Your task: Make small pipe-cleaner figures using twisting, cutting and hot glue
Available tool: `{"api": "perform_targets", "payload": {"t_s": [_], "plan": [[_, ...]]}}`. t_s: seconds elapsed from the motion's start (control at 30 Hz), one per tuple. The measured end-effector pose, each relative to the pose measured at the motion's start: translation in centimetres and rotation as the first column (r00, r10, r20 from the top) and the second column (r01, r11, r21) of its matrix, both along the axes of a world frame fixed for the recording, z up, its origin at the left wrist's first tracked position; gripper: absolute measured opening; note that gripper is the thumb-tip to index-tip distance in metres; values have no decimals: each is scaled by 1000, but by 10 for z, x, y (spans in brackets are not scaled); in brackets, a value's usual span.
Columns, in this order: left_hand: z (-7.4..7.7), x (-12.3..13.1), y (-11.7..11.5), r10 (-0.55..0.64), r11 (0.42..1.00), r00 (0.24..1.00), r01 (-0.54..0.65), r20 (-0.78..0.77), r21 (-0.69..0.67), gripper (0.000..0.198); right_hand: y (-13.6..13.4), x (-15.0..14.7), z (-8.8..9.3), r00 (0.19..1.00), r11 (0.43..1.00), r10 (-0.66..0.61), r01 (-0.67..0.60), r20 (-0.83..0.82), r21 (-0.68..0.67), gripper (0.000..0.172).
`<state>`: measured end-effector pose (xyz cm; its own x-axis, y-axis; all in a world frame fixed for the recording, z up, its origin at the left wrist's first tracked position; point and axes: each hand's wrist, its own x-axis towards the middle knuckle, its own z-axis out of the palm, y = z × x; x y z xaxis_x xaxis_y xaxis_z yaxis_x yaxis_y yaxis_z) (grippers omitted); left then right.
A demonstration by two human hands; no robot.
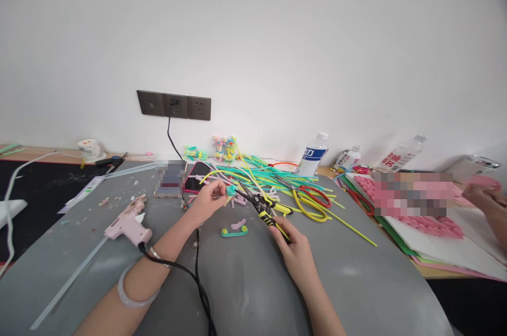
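Observation:
Between the fingertips of my left hand [212,201] is a small teal coiled piece [230,191]. My right hand [291,249] grips black and yellow cutters [266,213], whose dark blades point toward the teal piece. Whether the blades touch it cannot be made out. Below, on the grey table mat [253,288], lie a teal strip with yellow-green curled ends [234,232] and a short lilac piece [238,224]. Behind my hands spreads a pile of teal and yellow fuzzy stems [273,171], with yellow-handled scissors [311,209] at its right side.
A pink glue gun [129,223] lies left, its black cable [178,266] running beneath my left forearm. Two phones [170,178] lie behind. Bottles [312,154] stand near the wall. At right, another person's hand [489,198] is beside pink braided material [435,225].

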<state>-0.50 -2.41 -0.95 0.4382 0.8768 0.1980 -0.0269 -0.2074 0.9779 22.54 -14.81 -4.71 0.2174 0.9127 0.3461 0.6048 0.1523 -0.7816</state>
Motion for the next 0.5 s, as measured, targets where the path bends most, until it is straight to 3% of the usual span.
{"api": "perform_targets", "payload": {"t_s": [0.5], "plan": [[-1,-1,1,-17,1000,1000,17,-3,6,24,0,0,-2,1000,1000,6,-6,-14,-2,37]]}}
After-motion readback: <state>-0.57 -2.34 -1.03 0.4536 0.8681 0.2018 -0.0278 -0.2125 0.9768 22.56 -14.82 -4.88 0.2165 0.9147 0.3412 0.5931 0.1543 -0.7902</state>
